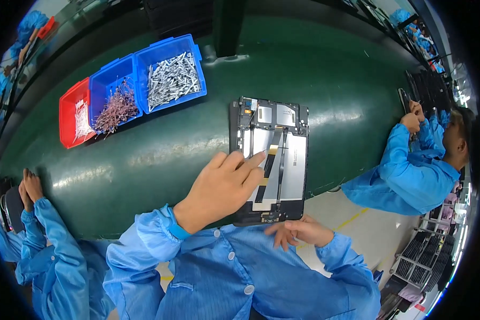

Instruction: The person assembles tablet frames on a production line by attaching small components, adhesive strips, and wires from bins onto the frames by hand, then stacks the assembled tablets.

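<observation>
An opened tablet (pixel 296 176) lies on the green bench before me, its inside facing up: silver plates, black frame and a dark ribbon cable (pixel 269 169) with gold-coloured patches. My left hand (pixel 224 184) reaches over the tablet's left side. Its index finger and thumb are stretched out over the ribbon cable, while the other fingers are bent. Below the tablet's near edge, at the bench front, is my right hand (pixel 306 231), its fingers loosely bent and apart with nothing visible in them. Whether it touches the tablet's edge, I cannot tell.
Beyond, to the left, stand a red bin (pixel 69 120) of small white pieces, a blue bin (pixel 109 80) of thin brownish-red pieces and another blue bin (pixel 170 45) of silvery strips. Co-workers in blue sit at left (pixel 58 256) and right (pixel 405 170). A dark post (pixel 228 26) rises behind.
</observation>
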{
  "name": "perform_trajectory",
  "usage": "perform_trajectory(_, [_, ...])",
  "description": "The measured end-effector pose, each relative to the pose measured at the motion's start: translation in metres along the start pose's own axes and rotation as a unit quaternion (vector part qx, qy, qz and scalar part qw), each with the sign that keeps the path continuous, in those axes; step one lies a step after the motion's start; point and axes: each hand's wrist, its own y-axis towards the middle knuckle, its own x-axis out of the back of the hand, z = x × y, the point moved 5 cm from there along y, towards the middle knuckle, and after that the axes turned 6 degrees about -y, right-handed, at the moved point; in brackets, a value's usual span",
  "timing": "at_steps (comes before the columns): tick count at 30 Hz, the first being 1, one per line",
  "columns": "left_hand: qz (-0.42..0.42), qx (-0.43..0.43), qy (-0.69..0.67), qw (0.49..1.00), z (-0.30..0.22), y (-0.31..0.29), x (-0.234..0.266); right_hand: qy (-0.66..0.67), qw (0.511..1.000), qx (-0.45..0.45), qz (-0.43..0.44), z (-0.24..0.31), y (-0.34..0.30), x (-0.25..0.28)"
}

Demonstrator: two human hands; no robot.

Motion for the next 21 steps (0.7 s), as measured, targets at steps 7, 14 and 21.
perform_trajectory(7, [0.019, 0.017, 0.069, 0.997, -0.010, 0.000, -0.005, -0.416, 0.873, 0.034, 0.254, 0.076, -0.031, 0.011])
perform_trajectory(14, [-0.088, 0.095, -0.153, 0.980, 0.014, -0.002, 0.013, -0.449, 0.714, 0.302, -0.444, 0.163, -0.005, 0.061])
perform_trajectory(21, [-0.188, 0.318, -0.399, 0.839, 0.051, -0.041, 0.005, -0.501, 0.722, 0.282, -0.385, 0.170, 0.038, 0.024])
